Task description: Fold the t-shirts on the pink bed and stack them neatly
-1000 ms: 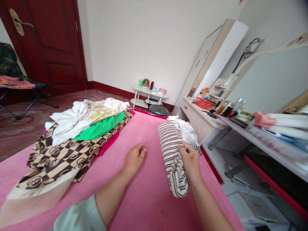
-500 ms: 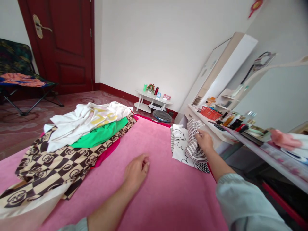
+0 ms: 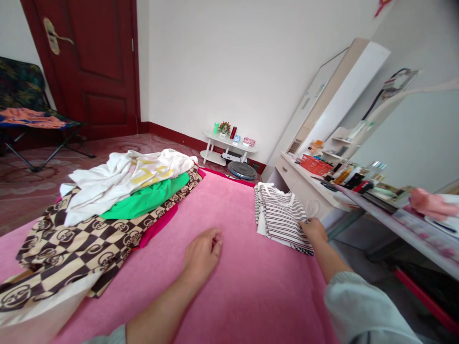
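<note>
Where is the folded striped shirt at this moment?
In the head view, the folded striped shirt lies on top of the small folded stack at the right edge of the pink bed, with the right hand touching its near corner.

Pink bed (image 3: pixel 233 282) under me: clothes pile (image 3: pixel 107 200) at ten o'clock, folded stack (image 3: pixel 281 217) at one o'clock, my left hand (image 3: pixel 201 255) resting between.

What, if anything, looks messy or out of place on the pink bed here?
The clothes pile at the left is loose and rumpled, its brown checked cloth trailing toward the near edge. The striped garment under the right hand lies folded flat. Left hand rests on the cover.
</note>
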Demonstrator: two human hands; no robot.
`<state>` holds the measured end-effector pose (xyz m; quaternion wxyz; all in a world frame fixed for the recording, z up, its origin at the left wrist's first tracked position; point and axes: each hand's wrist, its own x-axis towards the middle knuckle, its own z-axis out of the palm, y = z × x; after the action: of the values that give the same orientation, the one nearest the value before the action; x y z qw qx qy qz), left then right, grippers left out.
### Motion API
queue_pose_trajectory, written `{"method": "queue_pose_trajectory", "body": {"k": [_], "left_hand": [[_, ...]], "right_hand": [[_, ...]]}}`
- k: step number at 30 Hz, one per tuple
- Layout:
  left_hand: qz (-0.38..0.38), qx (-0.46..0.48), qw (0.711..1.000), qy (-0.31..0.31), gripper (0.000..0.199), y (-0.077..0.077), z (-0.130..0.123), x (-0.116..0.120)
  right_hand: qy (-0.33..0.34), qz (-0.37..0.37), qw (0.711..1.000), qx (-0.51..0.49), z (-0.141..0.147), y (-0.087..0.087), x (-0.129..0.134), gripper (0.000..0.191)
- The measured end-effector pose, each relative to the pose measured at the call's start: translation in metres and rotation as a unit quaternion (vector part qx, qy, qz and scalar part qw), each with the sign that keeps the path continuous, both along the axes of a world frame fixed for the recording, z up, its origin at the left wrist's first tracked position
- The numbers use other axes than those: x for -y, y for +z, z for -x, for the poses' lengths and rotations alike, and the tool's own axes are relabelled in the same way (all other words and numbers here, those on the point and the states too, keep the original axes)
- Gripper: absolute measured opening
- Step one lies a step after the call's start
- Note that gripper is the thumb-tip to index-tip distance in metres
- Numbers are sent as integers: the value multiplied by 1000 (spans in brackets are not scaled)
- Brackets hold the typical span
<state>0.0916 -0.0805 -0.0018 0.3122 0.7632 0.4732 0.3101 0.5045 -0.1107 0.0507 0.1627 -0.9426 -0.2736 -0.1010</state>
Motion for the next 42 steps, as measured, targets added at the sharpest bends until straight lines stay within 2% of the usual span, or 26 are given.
{"method": "queue_pose_trajectory", "body": {"k": [2,3,5,7,8,10,13,15,17,20,22,25,29,33,35,38,42], "left_hand": [[0,3,1000,-1,24,0,0,0],[-1,4,1000,-2,24,0,1,0],[-3,6,1000,-2,24,0,1,0],[-4,6,1000,0,23,0,0,0],[-4,6,1000,0,22,0,0,0],[-9,6,1000,-2,21,-1,0,0],[-22,6,1000,-10,19,-2,1,0],[-26,5,999,-20,19,-3,2,0],[-27,3,999,-32,18,-3,4,0],[-32,-2,999,-41,18,-3,4,1],[-41,0,998,-44,18,-3,5,1],[-48,5,998,-49,17,-4,5,1],[-47,5,997,-53,17,-4,6,1],[-40,1,998,-56,18,-2,6,1],[-38,-2,998,-57,18,-1,6,1],[-33,-7,998,-57,18,1,6,2],[-28,-17,998,-48,18,3,6,3]], "right_hand": [[3,-9,999,36,13,-2,0,61],[27,-18,997,71,23,-5,0,60],[122,-16,982,144,45,-15,-4,56],[223,31,958,176,67,-28,-10,56],[249,67,952,166,76,-34,-14,57],[249,124,952,129,90,-45,-21,59],[221,139,960,102,99,-51,-23,60],[241,121,957,109,101,-50,-15,58],[290,99,946,108,100,-50,1,57],[388,81,914,91,96,-51,30,57],[427,67,897,91,95,-53,45,54],[422,28,899,112,98,-54,54,46],[381,-16,918,108,107,-52,44,40],[280,-103,953,48,122,-52,27,48],[262,-95,959,56,134,-54,23,47],[290,-37,951,101,148,-53,21,41],[292,-43,952,87,145,-33,9,46]]}}
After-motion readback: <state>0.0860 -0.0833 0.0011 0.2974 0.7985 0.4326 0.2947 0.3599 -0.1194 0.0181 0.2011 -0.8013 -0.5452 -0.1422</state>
